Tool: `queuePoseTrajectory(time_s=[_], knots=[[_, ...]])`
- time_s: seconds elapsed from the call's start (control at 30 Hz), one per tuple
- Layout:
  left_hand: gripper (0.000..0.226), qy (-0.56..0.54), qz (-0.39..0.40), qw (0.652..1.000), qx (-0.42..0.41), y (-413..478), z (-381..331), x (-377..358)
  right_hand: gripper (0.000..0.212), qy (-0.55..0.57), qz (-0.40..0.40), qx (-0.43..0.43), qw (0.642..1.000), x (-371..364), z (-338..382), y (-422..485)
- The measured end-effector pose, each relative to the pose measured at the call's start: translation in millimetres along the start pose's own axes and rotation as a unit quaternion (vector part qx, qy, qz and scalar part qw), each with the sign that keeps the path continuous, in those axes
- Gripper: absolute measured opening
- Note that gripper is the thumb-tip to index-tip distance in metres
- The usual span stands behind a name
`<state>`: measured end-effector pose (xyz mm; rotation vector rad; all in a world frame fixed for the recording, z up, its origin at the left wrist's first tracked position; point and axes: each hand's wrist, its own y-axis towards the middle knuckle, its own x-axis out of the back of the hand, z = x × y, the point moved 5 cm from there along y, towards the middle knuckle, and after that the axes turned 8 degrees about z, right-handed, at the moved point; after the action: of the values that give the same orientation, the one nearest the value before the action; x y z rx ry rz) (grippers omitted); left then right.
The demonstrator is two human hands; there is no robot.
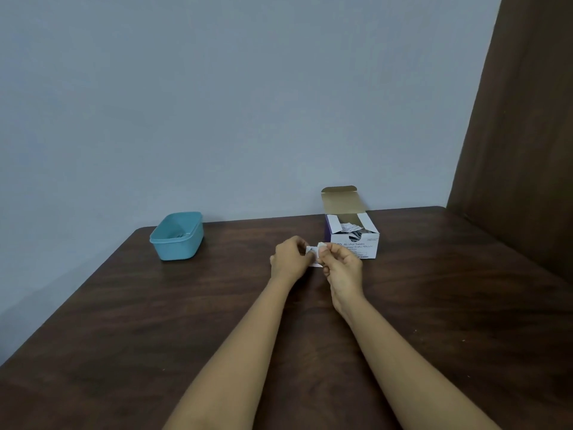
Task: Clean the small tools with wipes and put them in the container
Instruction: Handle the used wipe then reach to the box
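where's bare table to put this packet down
Bare table lies between the blue container and the left hand, and on the near side, far left and far right. Crowded only where the right hand and packet sit before the swab box.

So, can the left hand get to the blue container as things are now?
Probably yes. Only bare table lies between the left hand and the container, with nothing in the way. But it and the right hand both pinch a packet, so it should let go first.
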<state>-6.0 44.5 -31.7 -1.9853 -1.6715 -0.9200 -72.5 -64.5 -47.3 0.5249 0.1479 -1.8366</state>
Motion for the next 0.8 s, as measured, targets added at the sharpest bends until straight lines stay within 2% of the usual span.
queuePoseTrajectory(time_s=[0.17, 0.3, 0.37, 0.57, 0.67, 0.8], knots=[[0.006, -0.173, -0.036, 0.984, -0.010, -15, -1, 11, 0.009, -0.014, -0.009, 0.014, 1.000, -1, 1, 0], [0.012, -0.390, -0.016, 0.920, 0.026, -31, -2, 3, 0.013, -0.030, -0.021, 0.028, 0.999, -1, 1, -2], [0.010, -0.458, -0.008, 0.888, 0.035, -39, -1, -3, 0.014, -0.046, -0.011, 0.036, 0.998, -2, 2, -4], [0.017, -0.539, 0.018, 0.841, 0.036, -53, 4, -7, 0.015, -0.121, 0.017, 0.047, 0.991, -3, 1, -4], [0.012, -0.568, 0.020, 0.823, 0.021, -57, 7, -5, 0.014, -0.149, 0.032, 0.051, 0.987, -6, 0, -6], [0.006, -0.564, 0.018, 0.826, 0.010, -61, 5, -4, 0.017, -0.151, 0.039, 0.063, 0.986, -7, 5, -11]])
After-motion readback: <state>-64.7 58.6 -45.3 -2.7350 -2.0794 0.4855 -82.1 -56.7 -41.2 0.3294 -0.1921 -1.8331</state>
